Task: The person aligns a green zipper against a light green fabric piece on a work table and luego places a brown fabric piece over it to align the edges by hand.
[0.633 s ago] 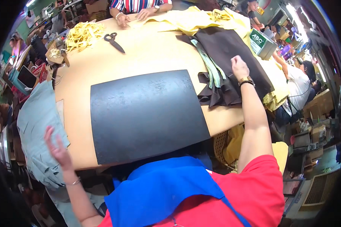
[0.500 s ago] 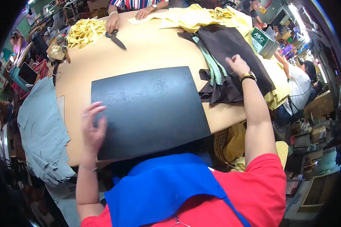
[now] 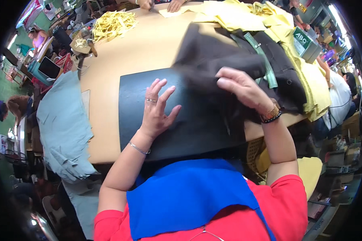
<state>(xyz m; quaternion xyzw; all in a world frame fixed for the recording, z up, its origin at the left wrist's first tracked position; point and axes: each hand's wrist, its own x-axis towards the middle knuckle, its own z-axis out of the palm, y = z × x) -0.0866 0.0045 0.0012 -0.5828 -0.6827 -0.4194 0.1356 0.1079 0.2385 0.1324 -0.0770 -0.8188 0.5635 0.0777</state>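
Note:
My right hand [image 3: 245, 89] pinches the edge of a dark brown piece of leather-like material [image 3: 201, 54], which is smeared by motion. The piece hangs over the right part of a black mat [image 3: 133, 108] lying on the table. My left hand [image 3: 159, 110] hovers above the mat, its fingers spread and nothing in them. Right of the lifted piece lies a pile of more dark brown material [image 3: 287, 76]. Pale green strips [image 3: 265, 60] rest on that pile.
Grey-blue sheets [image 3: 62, 124] drape over the table's left edge. A heap of yellow strips [image 3: 114, 26] sits at the back left. Yellow material [image 3: 229, 14] covers the back right, near a green box [image 3: 305, 42]. A co-worker's hands [image 3: 175, 5] are at the far edge.
My right hand has taken hold of a dark brown piece and pulled it left over the mat. My left hand has moved inward above the mat. The view has shifted.

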